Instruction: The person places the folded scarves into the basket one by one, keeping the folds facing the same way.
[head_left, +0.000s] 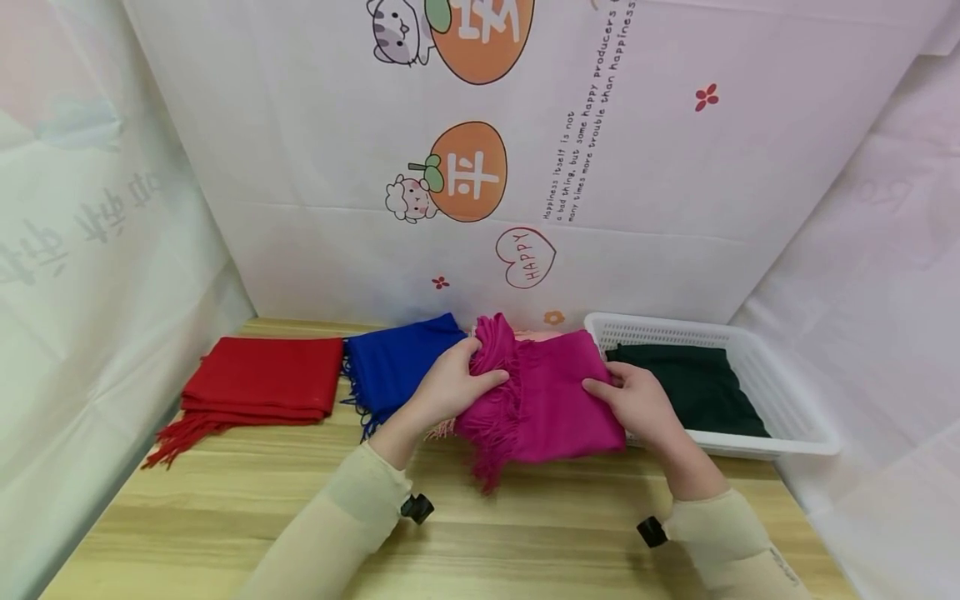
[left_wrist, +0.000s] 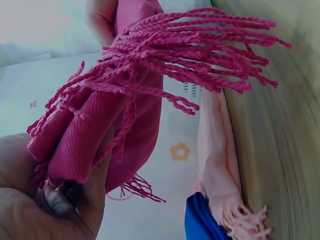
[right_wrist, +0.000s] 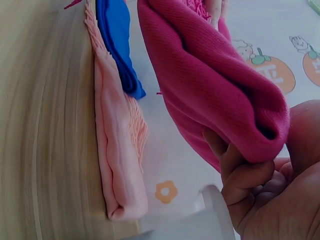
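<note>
A folded magenta scarf (head_left: 566, 400) with twisted fringe hangs between both hands, raised off the table. My left hand (head_left: 452, 383) grips its fringed side, thumb on top; in the left wrist view the fringe (left_wrist: 200, 50) spreads outward. On the opposite folded edge, my right hand (head_left: 633, 400) pinches the scarf, with fingers curled beneath it in the right wrist view. Below lies a folded pink scarf (right_wrist: 117, 150), mostly hidden from the head view. A folded blue scarf (head_left: 405, 358) lies to its left, partly behind my left hand.
At the far left a folded red scarf (head_left: 262, 375) lies on the wooden table (head_left: 510, 533). A white plastic basket (head_left: 802, 417) on the right holds a dark green folded scarf (head_left: 682, 387). Printed white cloth (head_left: 637, 167) hangs behind and along the sides.
</note>
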